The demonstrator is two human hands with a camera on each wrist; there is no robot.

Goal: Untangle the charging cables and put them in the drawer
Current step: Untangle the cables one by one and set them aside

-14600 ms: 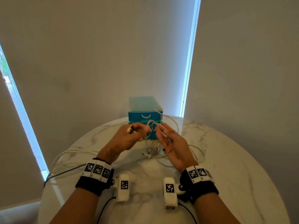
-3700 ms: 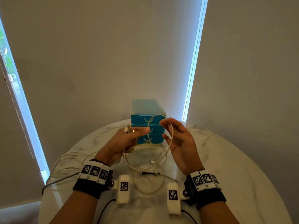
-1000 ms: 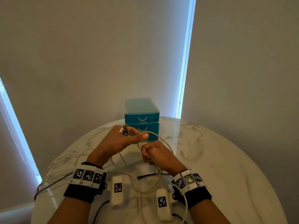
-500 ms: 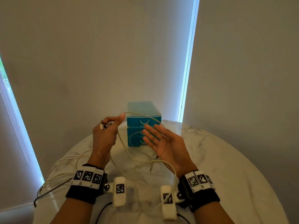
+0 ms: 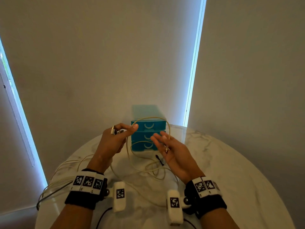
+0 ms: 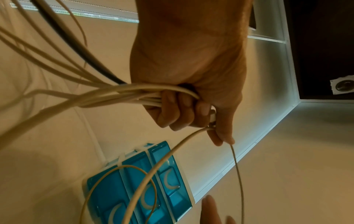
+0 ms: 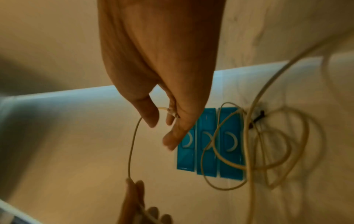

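Note:
A blue three-drawer box [image 5: 148, 129] [image 6: 138, 189] [image 7: 208, 151] stands at the back of the round marble table [image 5: 231, 179], all drawers closed. My left hand [image 5: 118, 134] [image 6: 187, 106] is raised in front of it and grips a bundle of cream cables [image 6: 114, 94] with their plugs. One thin cream cable [image 5: 148, 117] [image 7: 132, 144] arches from that hand to my right hand [image 5: 166, 146] [image 7: 168, 115], whose fingers are spread and straight. The cable's plug end [image 5: 166, 148] lies between those fingers. More loops [image 5: 153, 169] lie on the table.
A black connector [image 5: 159, 159] lies among the loops in front of the box. Several cream cables and a dark one [image 5: 62, 179] trail off the table's left edge. Walls and window strips stand close behind the table.
One second ago my right hand was a fist on the cable low over the table; it then opened. Now it sits higher by the box, with the cable's end between its fingers.

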